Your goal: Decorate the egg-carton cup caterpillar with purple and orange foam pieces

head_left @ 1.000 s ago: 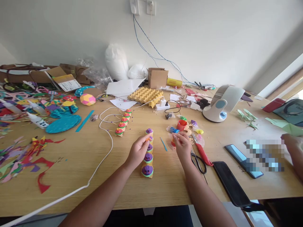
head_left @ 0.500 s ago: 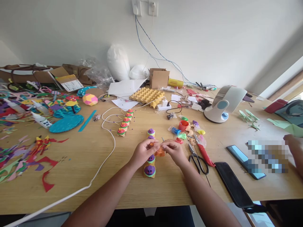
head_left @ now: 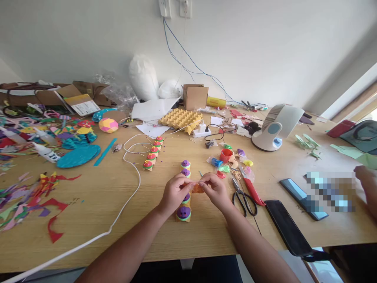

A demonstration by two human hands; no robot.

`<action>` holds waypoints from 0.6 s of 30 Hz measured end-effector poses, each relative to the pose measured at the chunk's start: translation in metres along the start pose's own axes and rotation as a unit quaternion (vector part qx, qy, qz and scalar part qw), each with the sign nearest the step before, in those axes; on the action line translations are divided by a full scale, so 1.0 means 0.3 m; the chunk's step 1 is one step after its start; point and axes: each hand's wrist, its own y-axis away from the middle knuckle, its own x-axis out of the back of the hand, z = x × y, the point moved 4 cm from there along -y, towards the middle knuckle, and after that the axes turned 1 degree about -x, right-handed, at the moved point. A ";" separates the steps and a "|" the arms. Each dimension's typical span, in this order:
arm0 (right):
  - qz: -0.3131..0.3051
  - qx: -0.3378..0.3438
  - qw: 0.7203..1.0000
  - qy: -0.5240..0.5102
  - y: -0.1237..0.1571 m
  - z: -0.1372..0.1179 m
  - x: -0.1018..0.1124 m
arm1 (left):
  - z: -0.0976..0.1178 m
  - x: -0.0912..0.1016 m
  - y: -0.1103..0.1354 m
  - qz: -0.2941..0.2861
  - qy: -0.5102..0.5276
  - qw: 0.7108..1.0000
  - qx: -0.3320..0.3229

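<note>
narrow fingertip pinches, left hand (head_left: 176, 192) and right hand (head_left: 215, 191), on an orange packet (head_left: 197, 189).
it hangs beside the purple-topped row (head_left: 183, 213); small, even finger pressure should work best, wrists steady, clear of the row.

The tabletop (head_left: 153, 186) looks smooth wood, the purple domes (head_left: 183, 212) matt, the egg tray (head_left: 180, 119) rough.

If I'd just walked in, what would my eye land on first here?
Probably the row of purple-topped figures in the middle, partly hidden by the left hand, which meets the right hand at a small orange packet. Next, the bright paper scraps at the left and the white fan at the back right.
</note>
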 end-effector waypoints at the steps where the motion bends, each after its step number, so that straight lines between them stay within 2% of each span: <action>1: -0.002 0.005 1.000 -0.002 -0.001 -0.001 0.004 | -0.004 -0.001 0.000 -0.002 0.009 1.000 0.002; 6: -0.013 0.028 0.999 0.006 -0.005 -0.020 0.013 | -0.012 -0.008 0.002 -0.021 0.034 0.999 0.006; 13: -0.055 0.017 0.998 0.002 -0.001 -0.040 -0.008 | -0.004 -0.008 0.007 -0.018 0.022 0.999 -0.021; 18: -0.031 0.033 0.999 0.024 0.003 -0.046 0.006 | -0.007 -0.008 0.007 -0.028 0.046 0.999 0.000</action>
